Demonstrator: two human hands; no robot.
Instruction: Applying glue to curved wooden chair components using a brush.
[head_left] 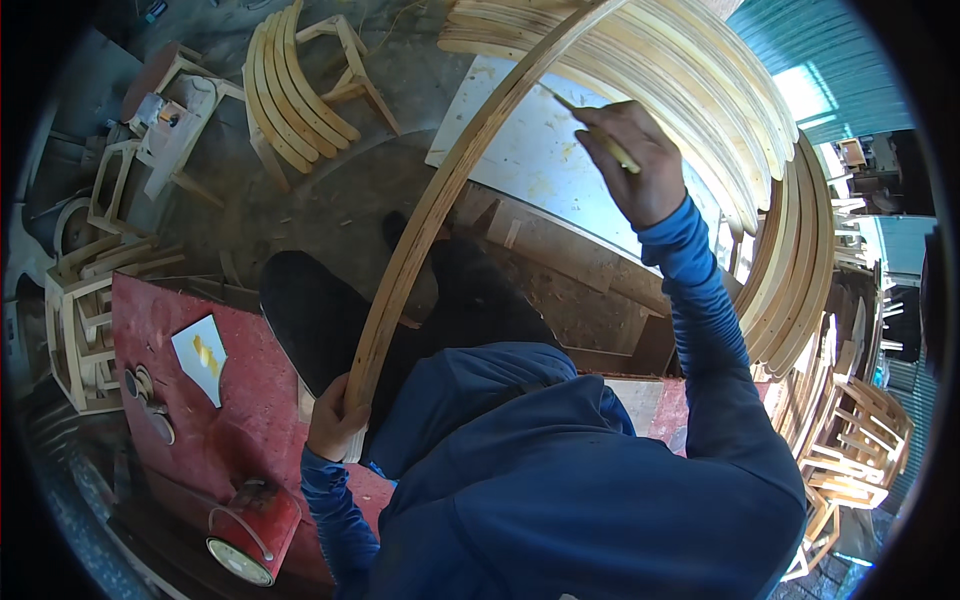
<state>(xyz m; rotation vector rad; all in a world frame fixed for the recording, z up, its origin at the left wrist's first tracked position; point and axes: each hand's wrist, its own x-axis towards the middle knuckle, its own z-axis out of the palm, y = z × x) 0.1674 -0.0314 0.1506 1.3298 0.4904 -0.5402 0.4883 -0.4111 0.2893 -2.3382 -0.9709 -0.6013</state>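
At the left edge, a cluster of wooden frames (82, 335), heaped together beside a red board (265, 345). On the board's left part, a few small round tins (147, 390), set close together. Farther off on the left, a low wooden stand (183, 118), with small items on top. Back on the red board, a pale flat plate (202, 358) bearing a yellow smear; nearer, a red can (265, 515) with a wire handle. Far beyond, a row of curved slats (290, 90), laid side by side on a wooden support.

Next, the left hand (335, 420), thumb and fingers closed around the near end of a long curved wooden strip (432, 210). Rising from there past a dark trouser leg (308, 305), then bending away to the far right over the edge of a white panel (545, 140).

Over that panel, the right hand (635, 165), fingers curled around a slim tool (620, 153) with a yellowish handle. Tip aimed left, just beside the strip's far part; cannot tell whether touching. Behind, far right, a large stack of curved pieces (665, 75); nearer, another curved stack (798, 265). At the right edge, more piled frames (858, 450).
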